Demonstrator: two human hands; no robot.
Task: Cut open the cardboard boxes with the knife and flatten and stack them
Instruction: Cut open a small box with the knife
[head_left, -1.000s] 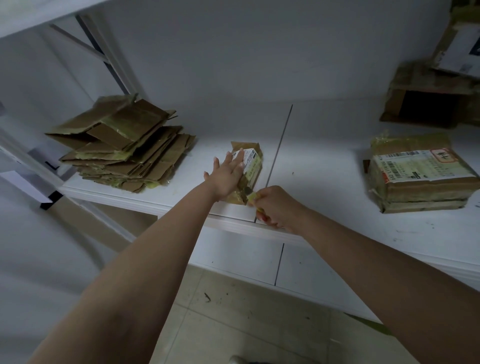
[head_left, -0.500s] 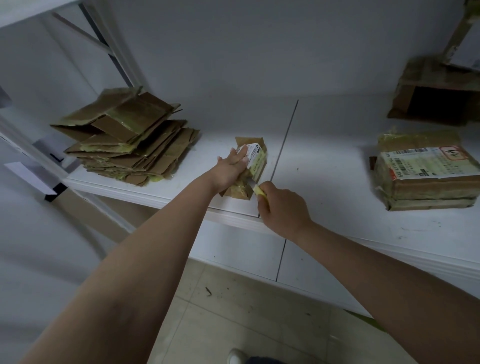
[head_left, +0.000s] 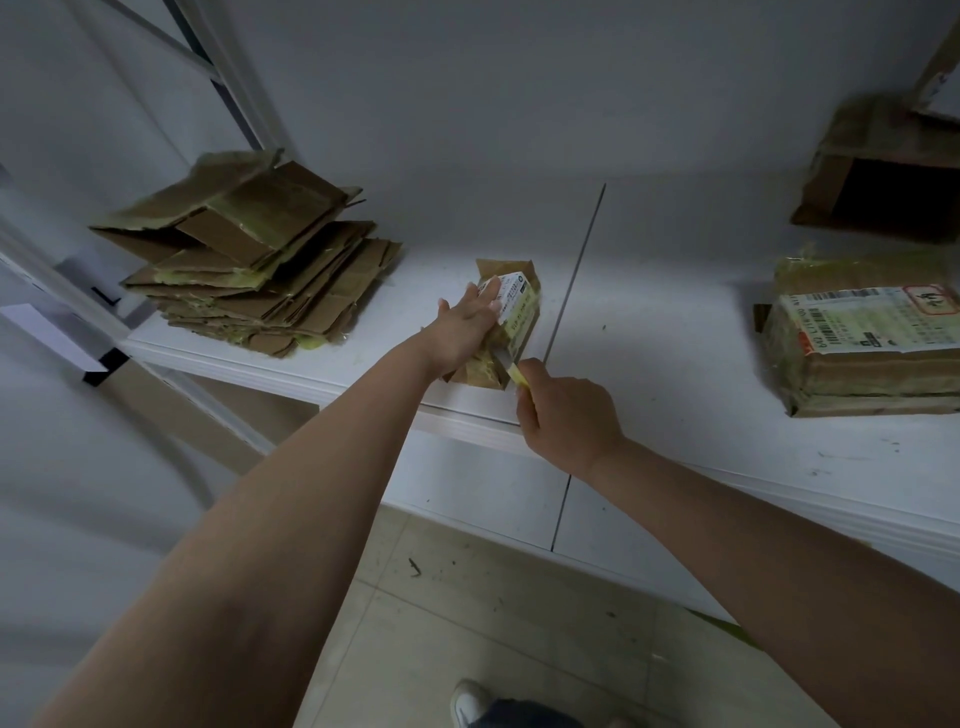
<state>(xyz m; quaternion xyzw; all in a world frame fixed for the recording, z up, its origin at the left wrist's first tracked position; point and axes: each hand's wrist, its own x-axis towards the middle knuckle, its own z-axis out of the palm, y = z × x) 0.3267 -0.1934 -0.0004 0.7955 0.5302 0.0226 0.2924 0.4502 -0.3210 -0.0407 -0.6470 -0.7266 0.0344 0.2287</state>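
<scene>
A small taped cardboard box (head_left: 519, 306) with a white label lies near the front edge of the white shelf (head_left: 649, 332). My left hand (head_left: 467, 332) grips its left side and holds it down. My right hand (head_left: 566, 415) is closed around a yellow-handled knife (head_left: 511, 368), whose blade touches the box's near end. A stack of flattened cardboard (head_left: 254, 260) lies at the shelf's left end.
A larger taped box (head_left: 872, 343) with a shipping label sits on the right of the shelf. An opened box (head_left: 883, 176) lies on its side at the back right. The shelf frame post (head_left: 228, 78) rises at the left. Tiled floor and my shoe (head_left: 467, 701) are below.
My left hand went from lying flat on the small box to gripping its side. My right hand brought the knife up against the box's near end. The camera moved closer.
</scene>
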